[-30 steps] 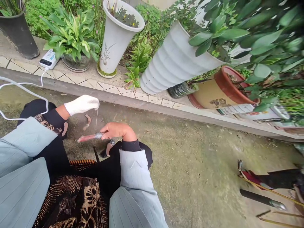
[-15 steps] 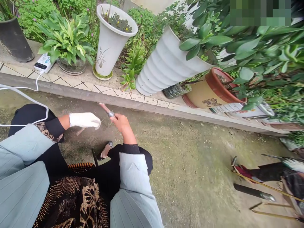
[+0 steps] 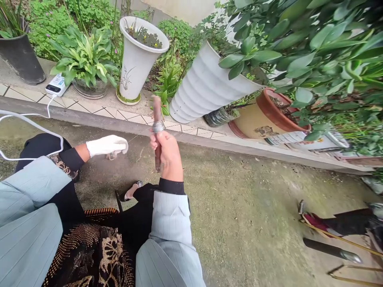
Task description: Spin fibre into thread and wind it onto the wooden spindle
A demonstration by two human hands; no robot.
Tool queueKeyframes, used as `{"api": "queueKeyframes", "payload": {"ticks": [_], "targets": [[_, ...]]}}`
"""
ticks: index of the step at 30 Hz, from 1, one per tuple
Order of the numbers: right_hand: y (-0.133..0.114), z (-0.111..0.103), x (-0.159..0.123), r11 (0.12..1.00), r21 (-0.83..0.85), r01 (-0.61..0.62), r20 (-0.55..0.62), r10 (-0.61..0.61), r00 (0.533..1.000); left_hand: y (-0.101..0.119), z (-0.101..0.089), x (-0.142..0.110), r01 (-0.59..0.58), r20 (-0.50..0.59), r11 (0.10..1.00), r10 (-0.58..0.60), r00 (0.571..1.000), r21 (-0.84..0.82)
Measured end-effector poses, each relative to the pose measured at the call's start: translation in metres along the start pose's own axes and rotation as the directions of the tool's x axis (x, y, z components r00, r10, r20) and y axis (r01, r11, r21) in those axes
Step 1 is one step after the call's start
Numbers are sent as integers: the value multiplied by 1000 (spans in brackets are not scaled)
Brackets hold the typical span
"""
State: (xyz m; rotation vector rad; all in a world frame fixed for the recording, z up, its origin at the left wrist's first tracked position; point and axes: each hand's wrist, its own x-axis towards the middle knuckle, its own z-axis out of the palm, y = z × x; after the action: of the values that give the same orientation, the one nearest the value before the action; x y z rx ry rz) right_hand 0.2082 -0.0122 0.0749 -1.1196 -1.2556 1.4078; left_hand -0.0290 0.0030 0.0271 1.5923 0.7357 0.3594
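Observation:
My right hand is closed round a reddish-brown stick with thin wire wound about its middle, and holds it upright in front of me. My left hand, in a white glove, is closed in a pinch on the thin wire that runs across to the stick. Both hands hover above the concrete ground, over my black-clad knees.
A tiled ledge ahead carries a tall white pot, a ribbed white pot, a terracotta pot, a black pot and a power bank with a white cable. Tools lie at lower right.
My right hand has swung the stick from lying level, up through a slant, to upright. My gloved left hand dropped lower and stayed pinched on the wire.

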Motion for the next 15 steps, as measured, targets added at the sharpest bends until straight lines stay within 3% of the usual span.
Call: {"api": "queueKeyframes", "payload": {"ticks": [2,5,8,11,12,13,15], "targets": [[11,-10,9,1000,9,1,-174,0,985,4,1,2,8,98,998,-14,995,61],[32,-22,16,956,-246,-158,-299,81,951,13,0,2,-26,145,994,11,989,103],[45,-25,13,733,-613,-296,-264,164,951,20,-2,3,-76,136,989,58,989,130],[48,-17,6,443,-869,-220,-91,294,951,22,-4,4,-110,139,961,77,987,253],[47,-13,3,386,-907,-170,-8,387,922,22,-4,5,-119,124,946,85,989,303],[46,-10,-1,372,-920,-119,92,501,861,21,-5,6,-125,101,928,95,990,352],[41,-5,-8,472,-881,-44,324,668,670,18,-7,8,-120,50,887,109,993,446]]}}
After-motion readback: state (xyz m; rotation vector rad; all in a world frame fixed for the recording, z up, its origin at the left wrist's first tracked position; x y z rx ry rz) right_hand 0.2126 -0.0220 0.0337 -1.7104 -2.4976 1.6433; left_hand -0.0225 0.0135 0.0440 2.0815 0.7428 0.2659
